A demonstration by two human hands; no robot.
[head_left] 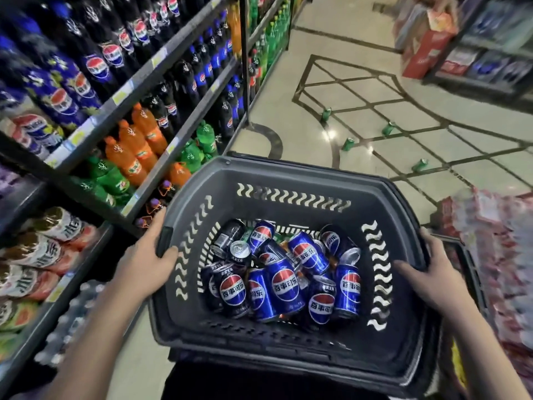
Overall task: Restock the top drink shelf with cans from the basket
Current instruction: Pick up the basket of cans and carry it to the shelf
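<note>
A dark grey plastic basket (288, 174) fills the lower middle of the head view, held up in front of me. Several blue and black Pepsi cans (284, 280) lie jumbled on its bottom. My left hand (147, 255) grips the basket's left rim, fingers curled over the edge. My right hand (424, 272) grips the right rim the same way. The drink shelves (135, 82) run along my left, full of cola, orange and green bottles. The top shelf is not in view.
Several green cans (347, 143) stand scattered on the tiled floor ahead. Stacked red cartons (424, 50) and another rack sit at the far right. Wrapped drink packs (496, 238) crowd my right side, bottled water packs (72, 316) my lower left.
</note>
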